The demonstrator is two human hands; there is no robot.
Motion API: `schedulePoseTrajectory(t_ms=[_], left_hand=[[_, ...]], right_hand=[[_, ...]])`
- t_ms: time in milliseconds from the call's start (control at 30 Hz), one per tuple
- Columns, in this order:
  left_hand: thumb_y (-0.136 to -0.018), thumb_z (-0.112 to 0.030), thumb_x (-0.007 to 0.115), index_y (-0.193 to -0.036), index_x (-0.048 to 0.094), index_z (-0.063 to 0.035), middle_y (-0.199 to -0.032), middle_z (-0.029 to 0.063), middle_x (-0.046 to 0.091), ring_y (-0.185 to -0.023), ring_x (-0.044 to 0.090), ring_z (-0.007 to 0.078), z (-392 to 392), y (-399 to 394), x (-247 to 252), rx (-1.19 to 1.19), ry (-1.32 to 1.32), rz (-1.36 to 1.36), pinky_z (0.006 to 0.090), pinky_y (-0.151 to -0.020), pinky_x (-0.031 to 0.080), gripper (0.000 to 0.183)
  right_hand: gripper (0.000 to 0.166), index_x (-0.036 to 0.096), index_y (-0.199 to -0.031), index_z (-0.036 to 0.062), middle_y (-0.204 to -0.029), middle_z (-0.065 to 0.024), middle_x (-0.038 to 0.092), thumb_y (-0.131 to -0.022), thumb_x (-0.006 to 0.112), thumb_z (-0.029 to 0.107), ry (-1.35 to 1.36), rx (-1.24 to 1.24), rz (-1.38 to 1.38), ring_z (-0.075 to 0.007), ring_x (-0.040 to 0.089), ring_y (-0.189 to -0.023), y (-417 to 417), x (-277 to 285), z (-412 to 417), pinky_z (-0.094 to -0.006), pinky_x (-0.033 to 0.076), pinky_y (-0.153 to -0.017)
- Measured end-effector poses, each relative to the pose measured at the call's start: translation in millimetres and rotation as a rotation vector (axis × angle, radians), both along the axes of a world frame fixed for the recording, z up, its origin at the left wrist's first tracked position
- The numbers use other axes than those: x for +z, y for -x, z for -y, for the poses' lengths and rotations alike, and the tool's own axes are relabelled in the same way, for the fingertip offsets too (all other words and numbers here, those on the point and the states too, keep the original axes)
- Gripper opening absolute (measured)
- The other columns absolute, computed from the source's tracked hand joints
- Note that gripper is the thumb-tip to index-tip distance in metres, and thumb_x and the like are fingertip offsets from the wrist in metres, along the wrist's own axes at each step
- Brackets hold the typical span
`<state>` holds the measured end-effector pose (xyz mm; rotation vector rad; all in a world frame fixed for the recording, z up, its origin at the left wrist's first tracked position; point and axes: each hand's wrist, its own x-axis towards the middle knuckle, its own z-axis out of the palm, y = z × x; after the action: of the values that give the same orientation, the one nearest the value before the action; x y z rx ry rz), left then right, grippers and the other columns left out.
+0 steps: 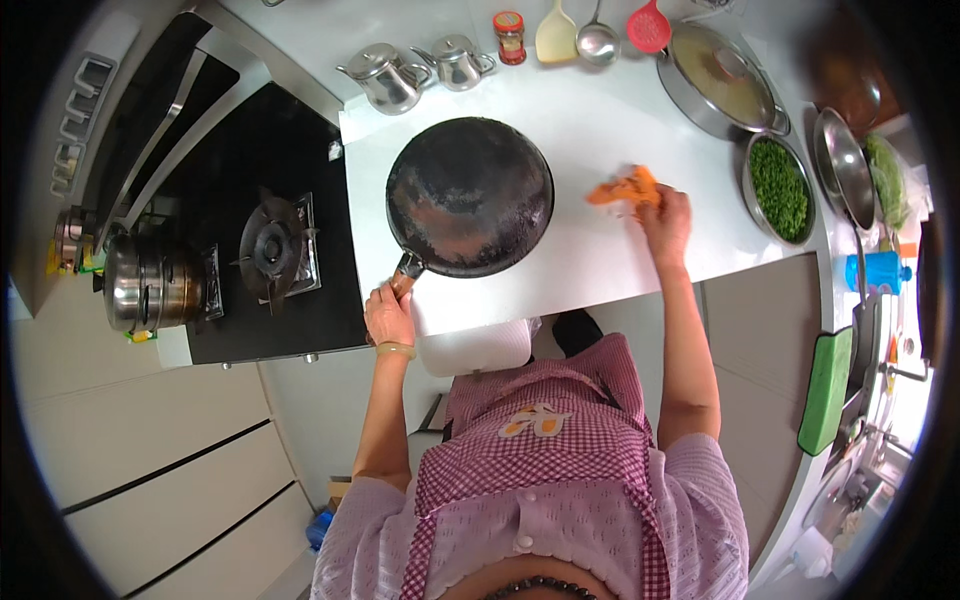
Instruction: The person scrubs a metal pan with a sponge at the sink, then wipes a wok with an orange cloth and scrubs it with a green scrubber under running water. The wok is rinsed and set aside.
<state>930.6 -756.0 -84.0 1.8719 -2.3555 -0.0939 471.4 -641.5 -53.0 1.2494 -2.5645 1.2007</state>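
Note:
A blackened wok [471,196] with brownish worn patches rests on the white countertop [480,300]; whether its inside or underside faces up, I cannot tell. My left hand [390,315] grips its wooden handle [403,279] at the counter's front edge. To the right of the wok, my right hand [666,221] holds a crumpled orange cloth [630,189], slightly blurred, over the counter. The cloth and the wok are apart.
On the left is a black gas hob [300,172] with a burner [271,249] and steel pot [154,283]. Two metal kettles [384,79] and a red-lidded jar [510,37] line the back. Rightward are a lidded pan [673,90], chopped greens [778,187] and a green board [825,390].

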Motion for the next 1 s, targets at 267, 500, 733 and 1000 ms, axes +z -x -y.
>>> schedulePoseTrajectory(t_ms=[267,500,733,1000], left_hand=[[-0.082,-0.022,0.066,-0.128,0.048,-0.0043,-0.113,0.0177,0.057,-0.106,0.054,0.0366,-1.0,7.8,9.6,-0.032,-0.009,-0.121,0.0468,-0.092,0.043,0.053],[-0.078,-0.022,0.069,-0.135,0.042,-0.0028,-0.123,0.0218,0.052,-0.112,0.05,0.0399,-13.4,-8.6,1.2,-0.031,0.041,-0.131,0.0473,-0.096,0.04,0.066],[-0.078,-0.018,0.069,-0.136,0.041,-0.0036,-0.124,0.0222,0.05,-0.112,0.049,0.0413,-20.8,-7.3,3.9,-0.044,0.022,-0.139,0.0473,-0.095,0.041,0.066],[-0.08,-0.02,0.066,-0.132,0.045,-0.0008,-0.127,0.0228,0.049,-0.117,0.046,0.0401,-30.2,-10.5,19.4,-0.101,0.119,-0.222,0.0481,-0.099,0.037,0.059]], right_hand=[[0.045,0.055,-0.115,0.0101,-0.102,-0.0155,0.055,-0.072,0.067,0.012,-0.318,-0.142,-0.288,-0.0335,0.054,-0.095,71.1,13.5,-39.1,-0.0439,0.045,-0.082],[0.055,0.048,-0.126,0.002,-0.142,-0.0187,0.034,-0.078,0.066,0.022,-0.63,0.025,-0.154,-0.0377,0.034,-0.132,30.6,-56.2,-50.2,-0.0442,0.048,-0.093],[0.057,0.046,-0.132,0.004,-0.142,-0.0194,0.038,-0.081,0.063,0.023,-0.514,0.109,-0.126,-0.0347,0.043,-0.126,-26.3,-45.3,-82.3,-0.0429,0.041,-0.101],[0.053,0.048,-0.129,0.0035,-0.143,-0.0176,0.037,-0.084,0.061,0.028,-0.618,0.14,-0.04,-0.0375,0.033,-0.134,-48.9,-47.8,-83.0,-0.0421,0.042,-0.102]])
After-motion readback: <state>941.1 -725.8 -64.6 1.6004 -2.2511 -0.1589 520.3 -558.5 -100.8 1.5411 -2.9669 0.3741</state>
